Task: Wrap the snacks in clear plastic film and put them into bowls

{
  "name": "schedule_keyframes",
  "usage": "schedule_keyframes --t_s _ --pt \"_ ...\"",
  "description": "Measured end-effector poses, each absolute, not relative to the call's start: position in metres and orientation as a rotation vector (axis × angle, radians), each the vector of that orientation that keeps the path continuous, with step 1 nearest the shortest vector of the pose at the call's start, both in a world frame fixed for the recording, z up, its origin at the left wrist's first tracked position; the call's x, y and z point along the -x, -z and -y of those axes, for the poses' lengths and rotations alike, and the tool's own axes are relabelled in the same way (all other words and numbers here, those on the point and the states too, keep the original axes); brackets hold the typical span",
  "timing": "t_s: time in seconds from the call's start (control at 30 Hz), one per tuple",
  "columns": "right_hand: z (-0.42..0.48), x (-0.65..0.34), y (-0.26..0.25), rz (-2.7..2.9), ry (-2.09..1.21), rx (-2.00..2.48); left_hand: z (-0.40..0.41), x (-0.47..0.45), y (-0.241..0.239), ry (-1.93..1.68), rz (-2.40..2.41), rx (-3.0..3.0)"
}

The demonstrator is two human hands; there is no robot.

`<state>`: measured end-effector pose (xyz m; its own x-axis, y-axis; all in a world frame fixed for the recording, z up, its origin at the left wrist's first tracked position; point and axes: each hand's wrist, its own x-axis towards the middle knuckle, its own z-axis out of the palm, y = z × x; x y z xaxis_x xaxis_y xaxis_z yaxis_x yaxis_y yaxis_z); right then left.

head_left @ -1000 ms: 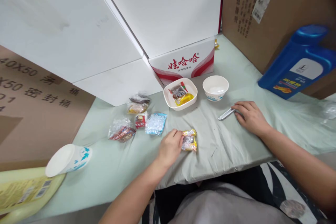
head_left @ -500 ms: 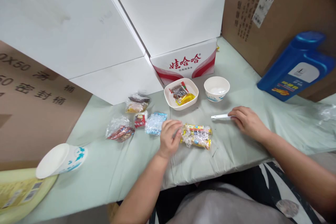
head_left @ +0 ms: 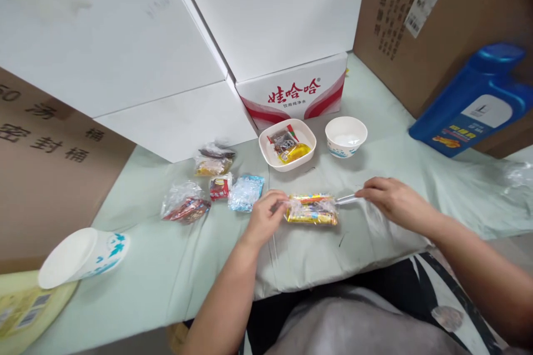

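A clear plastic bag with several yellow-wrapped snack sticks (head_left: 313,214) lies on the cloth in front of me. My left hand (head_left: 270,212) pinches the bag's left end between thumb and fingers. From the other side, my right hand (head_left: 389,199) grips a slim white-and-silver tool (head_left: 345,199), whose exact kind is unclear. Its tip points left and meets the bag's upper right edge, or lies just over it. Near my left hand is a light blue packet (head_left: 246,193), with a small red-and-white packet (head_left: 220,187) beyond it.
Behind the bag stand a white dish (head_left: 308,162) with packets inside and a paper bowl (head_left: 345,150). More bagged packets (head_left: 187,206) lie left, near a tipped paper cup (head_left: 102,255). A blue bottle (head_left: 468,105) stands right. Large boxes (head_left: 275,16) rise behind.
My right hand has brought the tool's tip against or just over the bag, turning it slightly. My left hand keeps its pinch. The whole view has shifted a little.
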<state>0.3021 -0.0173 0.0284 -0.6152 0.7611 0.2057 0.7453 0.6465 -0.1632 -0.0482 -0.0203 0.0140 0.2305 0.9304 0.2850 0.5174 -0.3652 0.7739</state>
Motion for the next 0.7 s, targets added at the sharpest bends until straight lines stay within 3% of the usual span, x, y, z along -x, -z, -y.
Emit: schedule_keyframes --t_s 0.17,0.33,0.53,0.7 --pt "0.016 -0.333 -0.025 2.339 0.162 1.473 0.021 0.051 -0.012 -1.31 -1.638 -1.747" --pt "0.028 -0.267 -0.04 2.314 -0.245 1.135 0.026 0.051 -0.019 -1.466 -1.425 -1.967" --pt "0.027 -0.211 -0.044 2.637 -0.547 0.814 0.028 0.06 -0.018 -1.398 -1.023 -1.778" --pt "0.014 -0.247 -0.055 2.439 -0.256 1.039 0.032 0.069 -0.035 -1.165 -0.767 -1.657"
